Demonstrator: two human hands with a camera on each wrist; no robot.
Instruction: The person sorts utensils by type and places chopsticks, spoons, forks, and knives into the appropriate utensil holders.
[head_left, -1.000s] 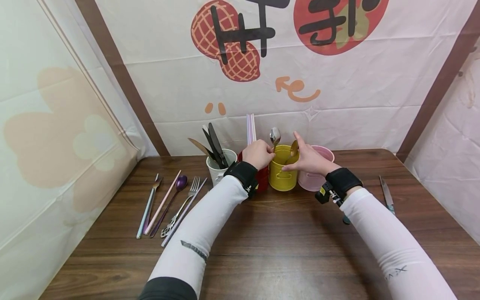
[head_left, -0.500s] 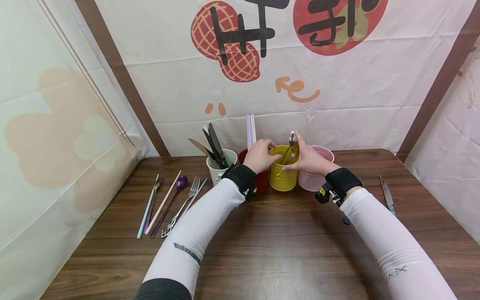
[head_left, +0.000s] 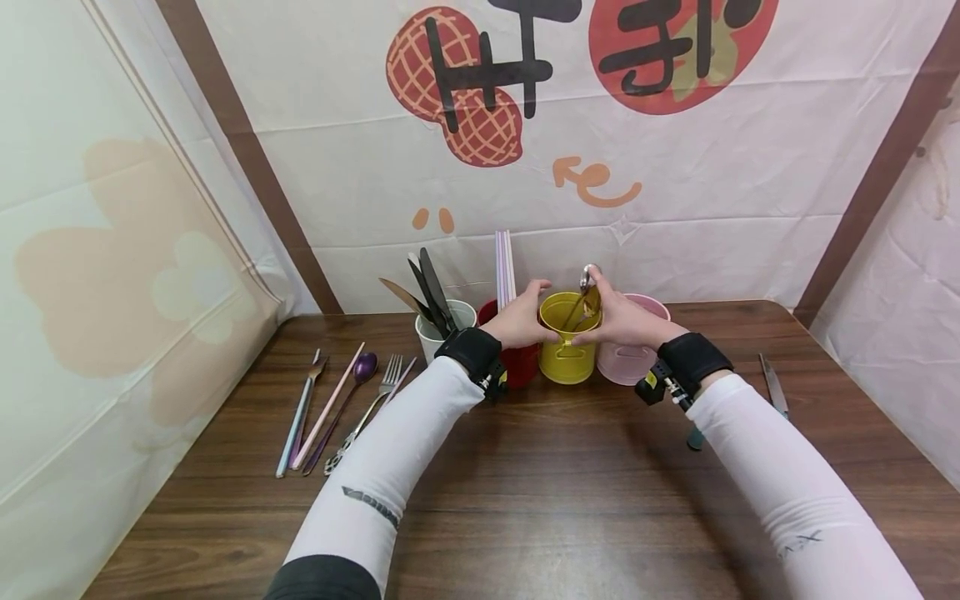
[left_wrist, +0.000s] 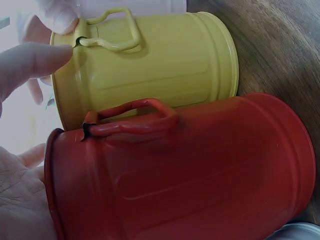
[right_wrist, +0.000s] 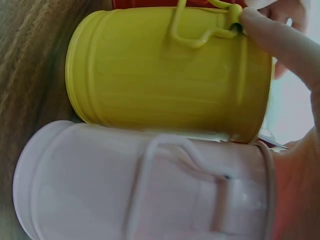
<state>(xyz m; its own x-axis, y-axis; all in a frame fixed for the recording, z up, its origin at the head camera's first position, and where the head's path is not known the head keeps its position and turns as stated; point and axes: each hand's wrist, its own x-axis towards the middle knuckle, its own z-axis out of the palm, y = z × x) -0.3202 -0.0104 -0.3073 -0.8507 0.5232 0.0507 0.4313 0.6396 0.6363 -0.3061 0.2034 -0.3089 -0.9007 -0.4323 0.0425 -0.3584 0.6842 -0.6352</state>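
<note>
A yellow metal cup [head_left: 564, 365] with a small wire handle stands upright in the row. My left hand [head_left: 519, 322] holds its left side, the thumb against the rim by the handle and the fingers behind. From the other side my right hand [head_left: 626, 322] holds the same rim, its thumb at the handle's hinge in the right wrist view. Inside the cup lean a silver spoon [head_left: 587, 275] and a gold spoon [head_left: 592, 302], close to my right index finger. A red cup [left_wrist: 200, 175] stands left of the yellow one, partly under my left hand; a pink cup [right_wrist: 95, 185] stands right of it.
A white cup [head_left: 429, 340] with several knives is at the row's left end; striped chopsticks [head_left: 505, 265] rise from the red cup. On the table's left lie chopsticks, a purple spoon [head_left: 365, 367] and forks, including a silver fork [head_left: 392, 372]. A knife [head_left: 773, 385] lies at right.
The silver spoon has tipped right toward my right hand. My left hand has released it and spread around the yellow cup's left rim. My right hand has stayed at the rim.
</note>
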